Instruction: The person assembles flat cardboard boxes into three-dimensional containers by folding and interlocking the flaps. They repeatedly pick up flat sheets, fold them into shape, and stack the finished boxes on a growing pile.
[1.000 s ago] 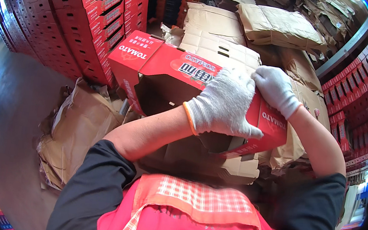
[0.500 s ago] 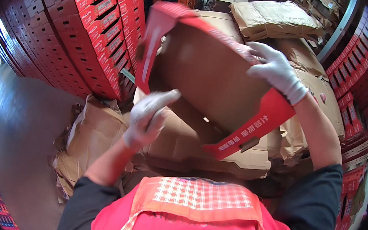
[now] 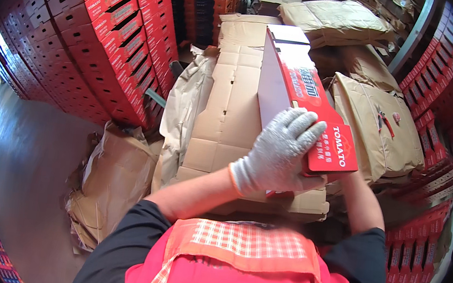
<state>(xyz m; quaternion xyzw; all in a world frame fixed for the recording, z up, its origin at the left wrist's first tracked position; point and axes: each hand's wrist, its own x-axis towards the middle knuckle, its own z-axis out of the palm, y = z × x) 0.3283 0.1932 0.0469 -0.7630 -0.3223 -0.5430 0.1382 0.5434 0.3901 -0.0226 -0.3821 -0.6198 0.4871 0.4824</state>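
Note:
A red cardboard box (image 3: 331, 140) stands tipped up on its side in front of me, its printed outer faces toward me and its purplish base to the left. Around its near lower edge my left hand (image 3: 282, 148), in a pale grey coated glove, is closed with fingers bent over the red board. My right forearm reaches behind the box's right end, and the box hides that hand and its fingers. Under the box lies a stack of flat brown cardboard blanks (image 3: 223, 124).
Tall stacks of red boxes (image 3: 121, 32) rise at the left, with more red boxes (image 3: 417, 244) at the right. Paper-wrapped bundles (image 3: 337, 22) lie at the back. Red-handled cutters (image 3: 385, 122) rest on a wrapped bundle (image 3: 363, 130) at the right. Crumpled brown paper (image 3: 114, 184) sits at the left.
The box has turned from showing its brown open inside to standing on its side, outer faces toward me. My left hand has moved right onto it; my right hand has gone behind it.

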